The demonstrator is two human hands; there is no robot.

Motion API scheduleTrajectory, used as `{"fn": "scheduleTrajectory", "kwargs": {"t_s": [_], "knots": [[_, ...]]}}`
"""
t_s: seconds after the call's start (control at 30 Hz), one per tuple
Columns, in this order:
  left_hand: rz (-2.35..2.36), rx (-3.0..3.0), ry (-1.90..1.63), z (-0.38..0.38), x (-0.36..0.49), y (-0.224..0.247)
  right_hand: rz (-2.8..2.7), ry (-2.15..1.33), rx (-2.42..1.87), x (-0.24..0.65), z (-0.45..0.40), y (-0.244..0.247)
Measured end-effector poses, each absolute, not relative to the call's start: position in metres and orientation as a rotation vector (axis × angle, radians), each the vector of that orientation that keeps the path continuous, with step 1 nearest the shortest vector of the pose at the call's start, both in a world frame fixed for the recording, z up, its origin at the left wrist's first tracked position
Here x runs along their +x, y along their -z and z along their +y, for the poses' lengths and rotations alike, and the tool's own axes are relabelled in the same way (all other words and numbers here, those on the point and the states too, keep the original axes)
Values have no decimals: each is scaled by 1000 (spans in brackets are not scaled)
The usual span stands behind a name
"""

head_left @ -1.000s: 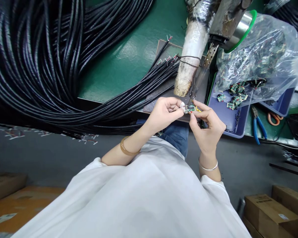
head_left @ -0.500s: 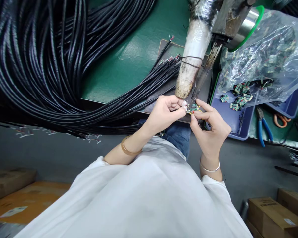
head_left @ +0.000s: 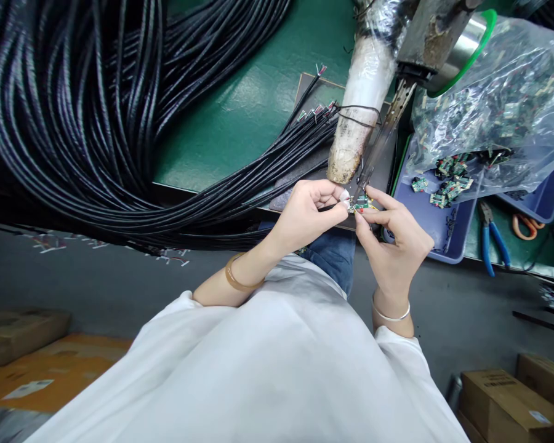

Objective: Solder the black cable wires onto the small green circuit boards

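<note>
Circuit board (head_left: 361, 200) is what we are pinching in our right hand (head_left: 397, 243) under the iron tip (head_left: 362, 180), our left hand (head_left: 305, 215) gripping the cable end (head_left: 333, 207) against it for steadiness.

Small circuit board (head_left: 361, 202) mostly hidden between fingertips, wire joints perhaps too tiny to tell

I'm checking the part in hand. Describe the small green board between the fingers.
The board is a tiny green circuit board, flat, with small dark parts on its face that are too small to read. It is held level at the bench edge, pinched between the fingertips of the left hand and the right hand. Thin coloured wires, yellow and red, meet it at its edges. The tip of the iron comes down right at its upper side; actual contact cannot be told.
</note>
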State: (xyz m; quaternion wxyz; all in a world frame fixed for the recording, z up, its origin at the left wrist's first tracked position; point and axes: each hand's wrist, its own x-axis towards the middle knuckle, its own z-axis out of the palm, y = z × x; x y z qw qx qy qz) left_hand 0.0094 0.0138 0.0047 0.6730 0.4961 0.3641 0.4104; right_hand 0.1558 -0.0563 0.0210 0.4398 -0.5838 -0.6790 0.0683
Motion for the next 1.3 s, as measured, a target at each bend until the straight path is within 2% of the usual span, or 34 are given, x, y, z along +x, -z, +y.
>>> {"fn": "scheduleTrajectory", "kwargs": {"t_s": [0.43, 0.73, 1.3], "knots": [[860, 1139, -774, 15, 5, 0, -1694, -174, -1497, 155, -60, -17], [844, 1139, -868, 14, 8, -5, -1715, -158, -1477, 157, -57, -21], [804, 1143, -790, 15, 5, -7, -1722, -141, -1491, 155, -58, -19]]}}
